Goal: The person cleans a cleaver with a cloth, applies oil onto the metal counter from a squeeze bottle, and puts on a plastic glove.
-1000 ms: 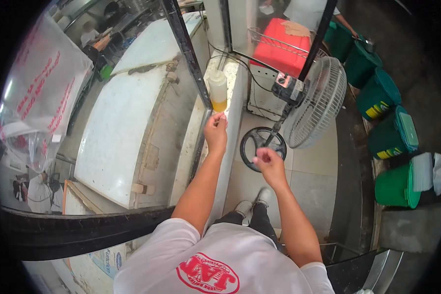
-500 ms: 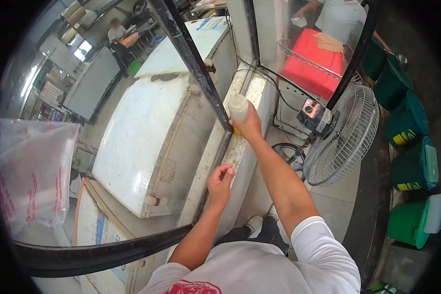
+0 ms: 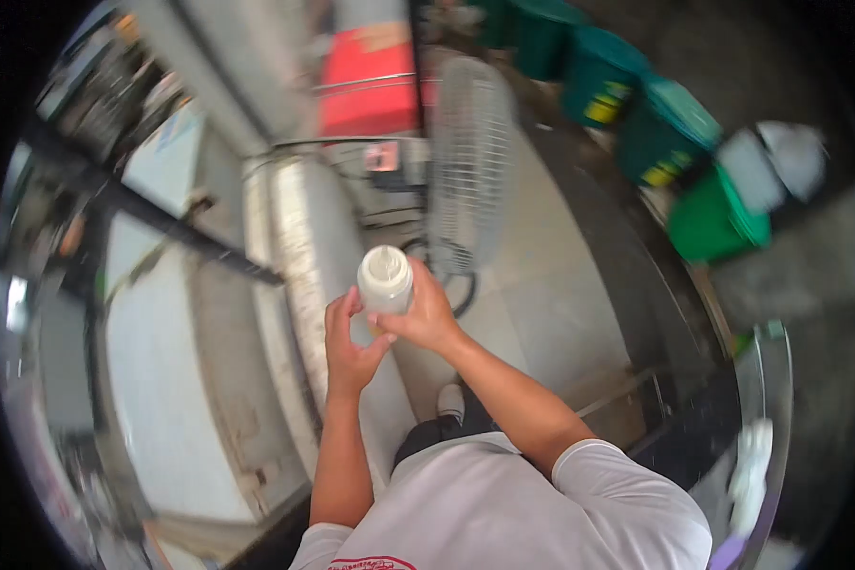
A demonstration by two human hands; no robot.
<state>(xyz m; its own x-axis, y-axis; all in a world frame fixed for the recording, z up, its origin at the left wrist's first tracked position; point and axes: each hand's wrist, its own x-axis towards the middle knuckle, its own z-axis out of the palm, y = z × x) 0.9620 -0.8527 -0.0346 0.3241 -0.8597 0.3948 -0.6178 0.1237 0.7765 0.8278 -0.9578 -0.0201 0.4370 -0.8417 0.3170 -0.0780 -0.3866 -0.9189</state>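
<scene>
A whitish plastic bottle (image 3: 386, 281) with a pale cap is held in front of me, cap end toward the camera. My right hand (image 3: 426, 309) grips it from the right, fingers behind and thumb across the near side. My left hand (image 3: 353, 347) is at the bottle's lower left, thumb and fingers spread apart. Its fingertips are close to the bottle's side; whether they touch it I cannot tell. Something yellowish shows at the bottle's lower end, partly hidden between the hands.
Beyond the bottle stands a floor fan (image 3: 467, 161) with a wire cage. A ledge (image 3: 299, 228) runs along the left beside white chest freezers (image 3: 161, 380). A red box (image 3: 369, 81) is at the back. Green bins (image 3: 717, 223) line the right side.
My right hand has lifted the bottle off the ledge and brought it closer to me. My left hand has come up beside it. The view has swung to the right and is blurred.
</scene>
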